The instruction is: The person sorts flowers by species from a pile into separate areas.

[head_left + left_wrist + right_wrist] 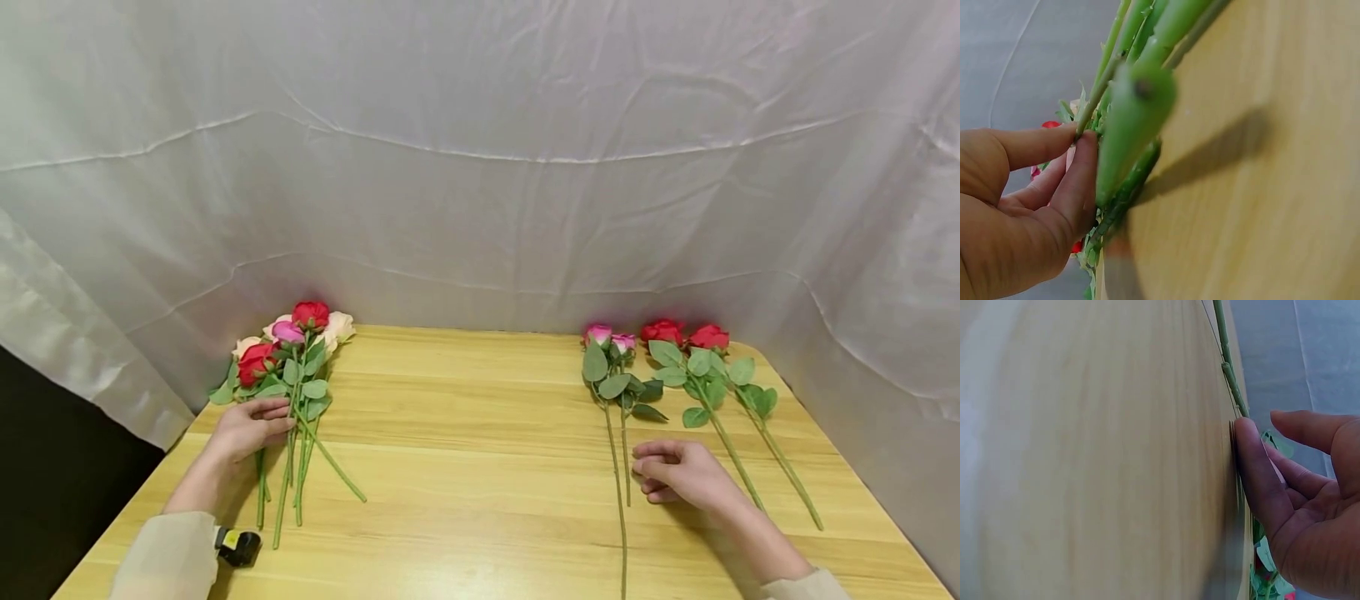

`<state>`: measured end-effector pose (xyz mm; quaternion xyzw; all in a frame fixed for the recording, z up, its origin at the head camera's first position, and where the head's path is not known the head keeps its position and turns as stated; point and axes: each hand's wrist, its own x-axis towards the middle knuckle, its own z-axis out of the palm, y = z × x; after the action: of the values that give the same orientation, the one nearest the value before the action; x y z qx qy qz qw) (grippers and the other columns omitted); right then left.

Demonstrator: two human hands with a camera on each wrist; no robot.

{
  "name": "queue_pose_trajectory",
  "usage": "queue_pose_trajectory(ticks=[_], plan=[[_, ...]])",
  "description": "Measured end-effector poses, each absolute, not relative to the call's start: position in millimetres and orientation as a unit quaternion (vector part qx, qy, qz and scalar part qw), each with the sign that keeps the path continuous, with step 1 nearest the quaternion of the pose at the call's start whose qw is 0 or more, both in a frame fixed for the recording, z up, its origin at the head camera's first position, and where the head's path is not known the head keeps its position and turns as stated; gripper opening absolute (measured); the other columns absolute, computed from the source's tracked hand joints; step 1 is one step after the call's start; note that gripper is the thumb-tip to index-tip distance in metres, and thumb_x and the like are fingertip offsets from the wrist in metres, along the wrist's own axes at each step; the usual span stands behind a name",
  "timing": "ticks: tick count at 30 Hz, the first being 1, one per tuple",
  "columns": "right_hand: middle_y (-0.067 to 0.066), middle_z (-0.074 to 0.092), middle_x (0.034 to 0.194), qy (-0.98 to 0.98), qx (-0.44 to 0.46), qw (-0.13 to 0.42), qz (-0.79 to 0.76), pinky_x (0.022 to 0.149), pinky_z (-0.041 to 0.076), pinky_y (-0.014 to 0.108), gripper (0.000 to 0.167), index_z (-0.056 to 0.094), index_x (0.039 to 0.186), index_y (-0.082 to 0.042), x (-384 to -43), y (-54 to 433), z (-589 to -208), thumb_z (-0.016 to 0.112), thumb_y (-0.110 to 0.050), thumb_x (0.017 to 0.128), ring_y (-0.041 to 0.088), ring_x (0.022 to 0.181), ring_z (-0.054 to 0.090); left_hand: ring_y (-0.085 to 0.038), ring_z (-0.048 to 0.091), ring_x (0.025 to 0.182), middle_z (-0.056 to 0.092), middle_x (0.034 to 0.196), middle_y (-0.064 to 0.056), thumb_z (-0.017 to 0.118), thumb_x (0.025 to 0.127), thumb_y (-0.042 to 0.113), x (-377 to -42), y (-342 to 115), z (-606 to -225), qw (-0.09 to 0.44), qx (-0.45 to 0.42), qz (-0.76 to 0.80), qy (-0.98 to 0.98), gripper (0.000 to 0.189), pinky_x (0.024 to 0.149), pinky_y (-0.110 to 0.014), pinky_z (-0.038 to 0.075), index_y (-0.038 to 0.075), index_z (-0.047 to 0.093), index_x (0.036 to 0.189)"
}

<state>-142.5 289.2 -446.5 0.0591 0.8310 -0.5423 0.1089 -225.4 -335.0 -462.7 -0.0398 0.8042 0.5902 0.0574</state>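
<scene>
On the left of the table lies a bunch of several red, pink and cream roses (257,364), stems toward me. My left hand (251,429) is at those stems; in the left wrist view its thumb and a finger pinch one thin green rose stem (1102,84). A thicker stem end (1138,119) hangs blurred close to that camera. My right hand (686,475) hovers low over the table, fingers slightly bent, beside the stems of two pink roses (597,334). Nothing shows between its thumb and fingers in the right wrist view. Right of it lie two red roses (708,337).
The wooden table (480,467) stretches between the two groups of flowers. A pale grey curtain (480,208) hangs behind its far edge and along the sides. A small black camera (240,548) is worn at the left wrist.
</scene>
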Motion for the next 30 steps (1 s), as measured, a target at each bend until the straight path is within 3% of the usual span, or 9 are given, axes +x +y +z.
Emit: queue_pose_trajectory(ticks=[8, 15, 18, 22, 25, 30], plan=[[0.012, 0.072, 0.107, 0.826, 0.066, 0.106, -0.55, 0.072, 0.065, 0.035, 0.043, 0.056, 0.135, 0.014, -141, 290, -448, 0.066, -0.012, 0.102, 0.023, 0.084, 0.07, 0.007, 0.064, 0.087, 0.05, 0.147, -0.033, 0.06, 0.105, 0.003, -225, -335, -461, 0.066, -0.042, 0.589, 0.804, 0.059, 0.083, -0.024, 0.062, -0.018, 0.033, 0.152], [0.015, 0.072, 0.112, 0.819, 0.062, 0.084, -0.564, 0.077, 0.066, 0.036, 0.045, 0.053, 0.138, 0.015, -141, 292, -446, 0.063, -0.013, 0.105, 0.024, 0.09, 0.071, 0.009, 0.064, 0.088, 0.05, 0.148, -0.027, 0.061, 0.104, 0.004, -224, -333, -462, 0.067, -0.051, 0.621, 0.779, 0.064, 0.085, -0.021, 0.061, -0.014, 0.028, 0.156], [0.019, 0.071, 0.117, 0.815, 0.06, 0.06, -0.574, 0.08, 0.065, 0.036, 0.049, 0.051, 0.14, 0.015, -142, 292, -446, 0.064, -0.015, 0.104, 0.025, 0.094, 0.072, 0.007, 0.066, 0.09, 0.054, 0.142, -0.02, 0.063, 0.103, 0.004, -222, -329, -461, 0.065, -0.052, 0.652, 0.753, 0.067, 0.087, -0.02, 0.06, -0.013, 0.027, 0.157], [0.021, 0.069, 0.126, 0.802, 0.058, 0.029, -0.593, 0.085, 0.065, 0.036, 0.056, 0.047, 0.146, 0.012, -142, 289, -442, 0.066, -0.021, 0.105, 0.022, 0.1, 0.073, 0.001, 0.069, 0.092, 0.063, 0.12, 0.001, 0.066, 0.101, 0.0, -219, -317, -456, 0.053, -0.053, 0.71, 0.7, 0.066, 0.089, -0.021, 0.06, -0.01, 0.032, 0.156], [0.015, 0.069, 0.131, 0.791, 0.046, 0.001, -0.61, 0.089, 0.063, 0.035, 0.057, 0.045, 0.149, 0.01, -141, 286, -438, 0.064, -0.022, 0.106, 0.017, 0.103, 0.073, -0.003, 0.069, 0.095, 0.063, 0.109, 0.008, 0.066, 0.099, -0.004, -217, -306, -451, 0.045, -0.05, 0.747, 0.661, 0.06, 0.092, -0.022, 0.059, -0.007, 0.037, 0.152], [-0.008, 0.074, 0.12, 0.751, 0.017, -0.059, -0.658, 0.089, 0.063, 0.035, 0.05, 0.049, 0.145, 0.008, -140, 275, -435, 0.065, -0.018, 0.105, 0.013, 0.102, 0.073, -0.004, 0.067, 0.097, 0.06, 0.111, 0.005, 0.064, 0.1, -0.003, -213, -284, -442, 0.034, -0.028, 0.757, 0.652, 0.056, 0.095, -0.022, 0.058, -0.007, 0.037, 0.149]])
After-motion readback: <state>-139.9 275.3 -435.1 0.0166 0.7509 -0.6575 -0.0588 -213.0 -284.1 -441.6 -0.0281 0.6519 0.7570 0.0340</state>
